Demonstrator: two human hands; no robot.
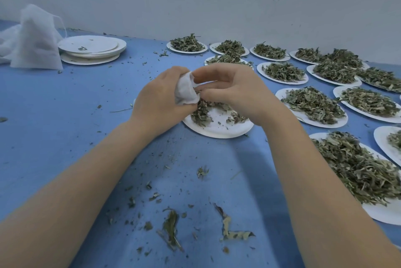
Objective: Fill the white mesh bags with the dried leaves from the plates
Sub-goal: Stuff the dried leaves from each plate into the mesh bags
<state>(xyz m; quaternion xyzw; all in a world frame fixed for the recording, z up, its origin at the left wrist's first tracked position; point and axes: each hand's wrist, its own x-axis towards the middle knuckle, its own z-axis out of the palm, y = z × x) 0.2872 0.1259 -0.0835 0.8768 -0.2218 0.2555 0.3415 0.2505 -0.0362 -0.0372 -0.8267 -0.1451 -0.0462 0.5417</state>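
My left hand (pixel 159 98) grips a small white mesh bag (pixel 185 91) above a white plate (pixel 219 130) in the middle of the blue table. A thin layer of dried leaves (pixel 200 113) lies on that plate. My right hand (pixel 232 92) is curled at the bag's mouth, its fingers pinching a clump of leaves right at the opening. Both hands hover over the plate's far half and hide part of it.
Several plates heaped with dried leaves (pixel 314 105) fill the right side of the table. A stack of bare plates (pixel 93 47) sits at the back left beside a pile of white mesh bags (pixel 34 40). Loose leaf scraps (pixel 171 226) litter the near table.
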